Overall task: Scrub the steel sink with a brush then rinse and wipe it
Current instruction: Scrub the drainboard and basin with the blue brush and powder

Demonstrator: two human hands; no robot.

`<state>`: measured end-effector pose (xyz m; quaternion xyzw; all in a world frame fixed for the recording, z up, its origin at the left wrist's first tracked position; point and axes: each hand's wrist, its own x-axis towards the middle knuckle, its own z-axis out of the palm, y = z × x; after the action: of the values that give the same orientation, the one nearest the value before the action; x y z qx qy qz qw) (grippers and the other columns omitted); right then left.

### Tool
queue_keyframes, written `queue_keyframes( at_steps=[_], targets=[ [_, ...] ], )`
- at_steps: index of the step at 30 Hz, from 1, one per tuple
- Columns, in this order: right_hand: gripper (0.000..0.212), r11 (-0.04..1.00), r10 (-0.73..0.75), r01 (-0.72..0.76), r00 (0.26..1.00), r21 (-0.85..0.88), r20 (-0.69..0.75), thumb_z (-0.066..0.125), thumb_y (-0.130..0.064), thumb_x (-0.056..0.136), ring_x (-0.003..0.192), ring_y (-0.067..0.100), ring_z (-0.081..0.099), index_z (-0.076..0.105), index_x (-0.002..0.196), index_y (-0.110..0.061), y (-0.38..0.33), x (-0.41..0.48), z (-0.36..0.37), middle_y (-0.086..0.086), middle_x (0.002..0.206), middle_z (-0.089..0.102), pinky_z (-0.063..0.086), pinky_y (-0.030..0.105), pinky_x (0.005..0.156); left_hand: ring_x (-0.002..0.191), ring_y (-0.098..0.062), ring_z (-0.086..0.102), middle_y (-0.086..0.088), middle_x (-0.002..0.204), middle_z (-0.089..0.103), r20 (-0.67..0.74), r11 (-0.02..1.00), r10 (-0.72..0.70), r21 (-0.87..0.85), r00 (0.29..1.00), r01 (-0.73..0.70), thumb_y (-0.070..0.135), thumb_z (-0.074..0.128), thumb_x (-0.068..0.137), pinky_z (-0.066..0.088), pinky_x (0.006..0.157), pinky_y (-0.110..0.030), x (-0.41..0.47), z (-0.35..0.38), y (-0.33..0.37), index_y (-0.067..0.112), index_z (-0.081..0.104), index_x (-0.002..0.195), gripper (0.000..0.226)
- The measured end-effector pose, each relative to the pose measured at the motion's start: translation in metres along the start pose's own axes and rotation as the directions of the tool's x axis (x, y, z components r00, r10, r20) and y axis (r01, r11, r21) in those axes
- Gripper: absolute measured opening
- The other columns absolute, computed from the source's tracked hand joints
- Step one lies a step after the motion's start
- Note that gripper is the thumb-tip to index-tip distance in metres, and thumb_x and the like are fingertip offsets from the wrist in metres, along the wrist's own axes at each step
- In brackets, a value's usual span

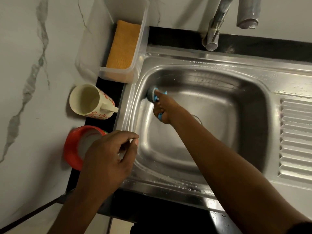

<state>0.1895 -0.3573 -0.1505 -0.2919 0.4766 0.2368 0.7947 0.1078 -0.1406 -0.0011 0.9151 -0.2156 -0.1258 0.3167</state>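
Note:
The steel sink [194, 186] fills the middle of the view, wet with droplets on its rim. My right hand [164, 108] reaches into the basin and grips a blue-handled brush [152, 95], whose grey scrubbing head presses against the basin's far left wall. My left hand [109, 154] hovers over the sink's left rim with its fingers loosely curled and nothing in them. An orange cloth [124, 45] lies in a clear plastic tub [135, 71] at the sink's far left corner.
A tap [214, 29] stands behind the basin. A floral mug [91, 102] and a red-rimmed container [76, 147] sit on the black counter strip left of the sink. A ribbed drainboard [295, 137] lies to the right.

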Motion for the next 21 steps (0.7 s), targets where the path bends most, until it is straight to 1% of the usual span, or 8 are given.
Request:
queue_keyframes(
  at_steps=[2, 4, 7, 11, 13, 15, 18, 21],
  targets=[
    [0.045, 0.996, -0.078, 0.081, 0.995, -0.046, 0.063, 0.066, -0.052, 0.096, 0.041, 0.003, 0.027, 0.059, 0.103, -0.008, -0.012, -0.012, -0.004, -0.005, 0.056, 0.037, 0.029, 0.017, 0.033, 0.079, -0.008, 0.070, 0.017, 0.086, 0.071, 0.014, 1.000, 0.009, -0.020, 1.000, -0.009, 0.031, 0.066, 0.099, 0.055, 0.070, -0.021, 0.000, 0.000, 0.002, 0.021, 0.078, 0.105, 0.017],
    [0.048, 0.991, -0.103, 0.111, 0.990, -0.082, 0.093, 0.067, -0.055, 0.095, 0.043, 0.003, 0.027, 0.058, 0.108, -0.009, -0.017, -0.010, -0.008, -0.006, 0.058, 0.037, 0.028, 0.016, 0.033, 0.079, -0.008, 0.070, 0.017, 0.085, 0.071, 0.028, 1.000, 0.018, -0.018, 0.999, -0.018, 0.031, 0.068, 0.100, 0.056, 0.070, -0.021, -0.001, 0.001, 0.004, 0.020, 0.078, 0.105, 0.016],
    [0.047, 0.996, -0.019, 0.026, 0.995, -0.082, 0.094, 0.063, -0.055, 0.098, 0.039, 0.003, 0.027, 0.056, 0.110, -0.010, -0.004, 0.002, -0.012, -0.006, 0.055, 0.036, 0.027, 0.016, 0.033, 0.080, -0.007, 0.070, 0.017, 0.086, 0.071, 0.032, 1.000, 0.010, -0.022, 0.999, -0.009, 0.027, 0.067, 0.096, 0.056, 0.071, -0.019, -0.001, 0.002, 0.004, 0.020, 0.078, 0.106, 0.016],
    [0.043, 0.963, 0.186, -0.156, 0.975, -0.220, 0.124, 0.059, -0.055, 0.100, 0.036, 0.003, 0.027, 0.056, 0.101, -0.012, 0.052, -0.002, -0.028, -0.007, 0.053, 0.035, 0.023, 0.014, 0.032, 0.079, -0.006, 0.069, 0.016, 0.084, 0.071, 0.015, 1.000, 0.005, -0.002, 1.000, -0.005, 0.020, 0.071, 0.096, 0.052, 0.073, -0.012, 0.000, 0.007, 0.008, 0.019, 0.078, 0.104, 0.011],
    [0.041, 0.952, 0.220, -0.179, 0.963, -0.247, 0.152, 0.060, -0.054, 0.100, 0.036, 0.003, 0.025, 0.055, 0.105, -0.014, 0.062, -0.009, -0.029, -0.007, 0.053, 0.033, 0.021, 0.014, 0.031, 0.079, -0.005, 0.068, 0.016, 0.084, 0.071, 0.014, 1.000, 0.015, 0.006, 1.000, -0.015, 0.022, 0.070, 0.099, 0.052, 0.073, -0.012, 0.001, 0.008, 0.010, 0.020, 0.078, 0.104, 0.010],
    [0.036, 0.983, 0.132, -0.104, 0.974, -0.151, 0.185, 0.058, -0.051, 0.102, 0.033, 0.003, 0.025, 0.055, 0.099, -0.015, 0.037, -0.005, -0.022, -0.007, 0.049, 0.032, 0.019, 0.015, 0.031, 0.078, -0.005, 0.069, 0.016, 0.084, 0.071, 0.016, 1.000, 0.016, -0.004, 1.000, -0.016, 0.027, 0.066, 0.099, 0.055, 0.072, -0.018, 0.003, 0.008, 0.012, 0.021, 0.078, 0.104, 0.015],
    [0.038, 0.997, 0.038, -0.047, 0.990, 0.059, 0.137, 0.062, -0.047, 0.101, 0.032, 0.003, 0.029, 0.055, 0.091, -0.011, -0.010, 0.007, -0.006, -0.006, 0.046, 0.035, 0.025, 0.015, 0.031, 0.079, -0.007, 0.071, 0.016, 0.086, 0.072, 0.013, 1.000, -0.006, -0.002, 1.000, 0.006, 0.027, 0.067, 0.101, 0.057, 0.070, -0.021, 0.004, 0.005, 0.011, 0.021, 0.078, 0.106, 0.013],
    [0.035, 0.996, 0.094, -0.092, 0.988, -0.019, 0.122, 0.060, -0.045, 0.102, 0.033, 0.005, 0.030, 0.057, 0.106, -0.010, 0.025, 0.004, -0.012, -0.005, 0.049, 0.035, 0.027, 0.018, 0.030, 0.082, -0.005, 0.071, 0.016, 0.088, 0.073, 0.008, 0.999, -0.024, -0.023, 1.000, 0.024, 0.024, 0.069, 0.097, 0.057, 0.071, -0.019, 0.005, 0.003, 0.012, 0.019, 0.078, 0.108, 0.015]
  ],
)
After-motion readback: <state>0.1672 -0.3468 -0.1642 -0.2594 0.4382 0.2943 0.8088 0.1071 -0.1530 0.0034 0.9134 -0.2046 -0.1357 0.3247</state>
